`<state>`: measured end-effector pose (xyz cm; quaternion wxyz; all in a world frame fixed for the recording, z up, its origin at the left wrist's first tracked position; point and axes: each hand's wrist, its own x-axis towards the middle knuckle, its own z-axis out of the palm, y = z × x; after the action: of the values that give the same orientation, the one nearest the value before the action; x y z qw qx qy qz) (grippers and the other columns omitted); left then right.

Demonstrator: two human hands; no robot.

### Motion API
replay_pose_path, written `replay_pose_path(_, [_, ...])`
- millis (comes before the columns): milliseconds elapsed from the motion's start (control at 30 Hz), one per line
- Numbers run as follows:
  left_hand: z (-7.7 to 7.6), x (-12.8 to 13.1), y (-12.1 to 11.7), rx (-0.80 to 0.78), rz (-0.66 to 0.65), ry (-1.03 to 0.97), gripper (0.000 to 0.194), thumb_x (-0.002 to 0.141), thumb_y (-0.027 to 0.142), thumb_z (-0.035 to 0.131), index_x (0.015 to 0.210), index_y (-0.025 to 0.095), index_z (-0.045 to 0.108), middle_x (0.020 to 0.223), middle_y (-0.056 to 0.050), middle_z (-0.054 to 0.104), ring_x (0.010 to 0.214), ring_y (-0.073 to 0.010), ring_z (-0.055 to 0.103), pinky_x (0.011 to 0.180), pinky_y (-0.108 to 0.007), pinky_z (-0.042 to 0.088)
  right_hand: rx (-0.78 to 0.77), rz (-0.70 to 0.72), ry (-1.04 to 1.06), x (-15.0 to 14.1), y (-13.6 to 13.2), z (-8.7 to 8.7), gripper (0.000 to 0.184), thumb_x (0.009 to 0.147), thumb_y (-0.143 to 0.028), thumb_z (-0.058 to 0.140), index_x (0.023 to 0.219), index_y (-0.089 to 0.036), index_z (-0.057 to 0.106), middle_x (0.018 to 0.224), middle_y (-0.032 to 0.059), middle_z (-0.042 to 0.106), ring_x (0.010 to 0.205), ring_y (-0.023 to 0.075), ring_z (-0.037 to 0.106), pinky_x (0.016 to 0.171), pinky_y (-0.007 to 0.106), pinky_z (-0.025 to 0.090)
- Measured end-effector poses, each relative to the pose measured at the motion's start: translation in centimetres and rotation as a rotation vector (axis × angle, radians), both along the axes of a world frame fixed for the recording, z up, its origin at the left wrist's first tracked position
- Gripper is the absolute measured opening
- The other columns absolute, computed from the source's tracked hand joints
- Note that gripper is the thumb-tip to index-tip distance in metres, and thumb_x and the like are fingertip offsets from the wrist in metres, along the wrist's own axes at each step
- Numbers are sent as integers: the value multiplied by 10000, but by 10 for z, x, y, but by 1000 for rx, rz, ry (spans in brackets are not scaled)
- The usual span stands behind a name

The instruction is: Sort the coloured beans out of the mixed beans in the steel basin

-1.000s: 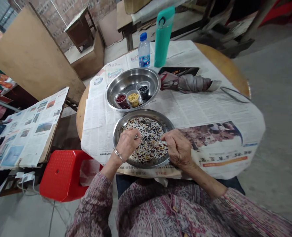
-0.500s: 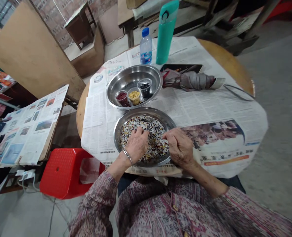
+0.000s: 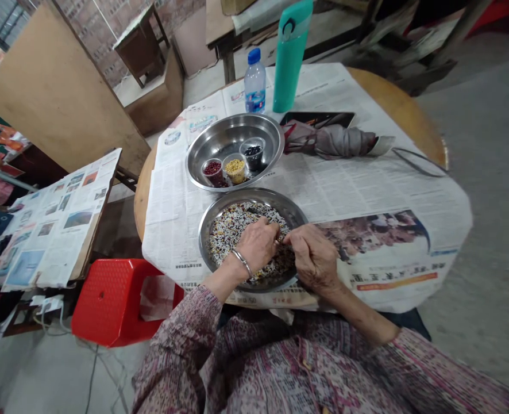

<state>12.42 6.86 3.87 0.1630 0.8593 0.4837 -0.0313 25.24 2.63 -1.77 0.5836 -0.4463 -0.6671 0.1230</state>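
Observation:
A round metal tray [image 3: 209, 214] holds a spread of mixed white, dark, red and yellow grains and beans [image 3: 231, 230]. Over its middle is my left hand [image 3: 259, 244], a bracelet on the wrist, its fingers drawn together near my right fingertips; whatever they pinch is too small to make out. My right hand [image 3: 313, 257] is curled closed at the tray's right rim, and its contents are hidden. Just behind stands a larger metal basin [image 3: 220, 135] with three clear cups: red beans [image 3: 213, 168], yellow beans [image 3: 235, 168] and black beans [image 3: 253, 152].
Newspaper [image 3: 366, 190] covers the round table. Toward the back stand a water bottle [image 3: 255, 83] and a teal bottle [image 3: 291, 57], near a folded umbrella [image 3: 336, 140] and a dark flat device [image 3: 319, 119]. A red stool [image 3: 108, 299] is at left, beside another newspaper-covered table [image 3: 60, 218].
My left hand has moved right across the tray, from over the grains to beside my right fingertips. My right hand has stayed at the rim, still closed.

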Motion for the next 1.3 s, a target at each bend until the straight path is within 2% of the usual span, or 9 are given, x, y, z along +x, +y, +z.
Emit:
replay_pose_path(133, [-2, -7, -2, 49, 34, -20, 129, 892, 133, 523, 959, 166, 628, 983, -70, 636, 925, -198, 605, 861, -313, 517, -4, -4, -7, 1, 0, -1, 247, 956, -164, 399, 752, -225, 523, 695, 22, 560, 672, 175, 516, 663, 346, 408])
replay_pose_path(333, [9, -56, -15, 161, 224, -80, 185, 823, 27, 522, 859, 184, 613, 901, -35, 632, 852, -167, 596, 853, -295, 507, -14, 9, -8, 1, 0, 0, 244, 957, -153, 404, 761, -225, 529, 700, 20, 573, 685, 172, 525, 686, 349, 419])
replay_pose_path(533, [12, -81, -23, 278, 299, -49, 199, 874, 120, 584, 1047, 213, 618, 1120, -53, 612, 1088, -204, 558, 998, -357, 462, -19, 6, 6, 0, -1, 0, 231, 948, -145, 419, 768, -223, 541, 702, 19, 583, 682, 167, 523, 683, 345, 417])
replay_pose_path(733, [4, -69, -5, 211, 329, 38, 713, 722, 466, 799, 1306, 184, 503, 1302, -143, 493, 1169, -324, 497, 960, -456, 489, -5, 1, -17, 0, -1, -1, 241, 948, -135, 413, 757, -221, 532, 696, 20, 572, 691, 169, 522, 688, 345, 417])
replay_pose_path(800, [0, -62, 2, 188, 295, 15, 645, 733, 436, 795, 1268, 190, 533, 1247, -127, 514, 1134, -304, 514, 940, -437, 500, 3, 0, -15, 1, 0, -2, 236, 948, -129, 414, 764, -219, 532, 700, 20, 571, 693, 169, 521, 692, 344, 417])
replay_pose_path(900, [-6, -48, 11, 148, 179, -107, 245, 879, 194, 621, 1124, 204, 617, 1103, -69, 575, 1040, -207, 571, 944, -353, 502, 8, 3, -20, 0, 0, -2, 239, 947, -129, 409, 763, -220, 533, 703, 20, 574, 695, 169, 520, 690, 344, 416])
replay_pose_path(1000, [-7, -34, 13, 93, 59, -175, 280, 910, 48, 454, 1054, 189, 649, 1034, -48, 618, 974, -162, 604, 935, -305, 506, 3, 2, -20, 0, 1, -2, 245, 944, -132, 402, 755, -222, 529, 696, 18, 573, 682, 168, 515, 683, 343, 413])
replay_pose_path(1167, [3, -32, -8, 64, -90, -161, 230, 945, 143, 480, 1101, 182, 644, 1055, -49, 634, 1003, -177, 591, 942, -322, 508, 7, -11, 3, 0, 0, -1, 231, 944, -139, 410, 766, -219, 533, 704, 19, 572, 682, 169, 516, 675, 340, 410])
replay_pose_path(1300, [2, -39, -28, 130, -273, -130, 319, 874, 340, 648, 1175, 234, 631, 1341, -65, 527, 1213, -259, 477, 1044, -428, 447, 0, -10, 7, 0, 0, -1, 245, 953, -151, 399, 758, -222, 529, 701, 17, 569, 677, 172, 519, 666, 340, 407])
